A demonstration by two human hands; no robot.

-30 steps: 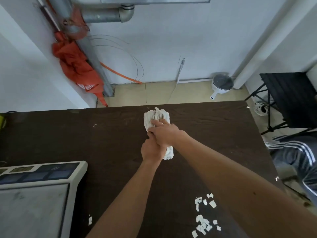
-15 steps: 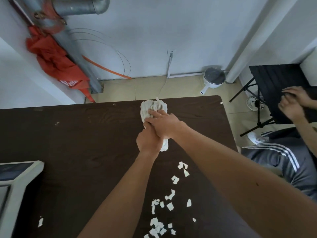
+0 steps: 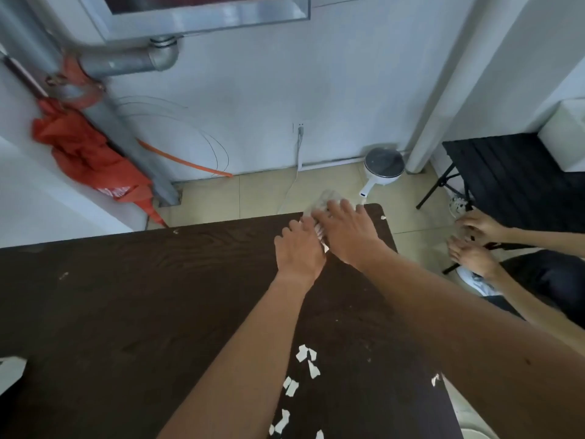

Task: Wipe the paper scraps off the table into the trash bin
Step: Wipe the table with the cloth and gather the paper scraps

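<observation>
Both hands are out at the far right corner of the dark table (image 3: 126,296), about 1 o'clock in my view, on the white cloth (image 3: 326,199), which is smeared by motion and seems to poke past the edge. My right hand (image 3: 346,237) lies on it with fingers straight and fanned apart, pressing rather than gripping. My left hand (image 3: 299,253) sits just beside it at its 8 o'clock, and its fingertips are lost against the cloth, so I cannot tell whether they curl on it. The paper scraps (image 3: 305,354) lie well apart from the cloth, strung toward 6 o'clock between my forearms, with one stray scrap (image 3: 436,379) on the right edge at 4 o'clock. My first worry is the cloth: held only by flat pressure at the corner, it could slide off onto the floor. The second is aim. I cannot confirm the bin; a pale curved rim (image 3: 474,434) at 5 o'clock may be it, and a sweep at the wrong angle would send the light scraps over the edge onto the tiles. A bunched cloth may also ride over the flat pieces, and my forearms could drag them. Another person's hands (image 3: 474,256) at 3 o'clock are near enough to catch a wide swing.
</observation>
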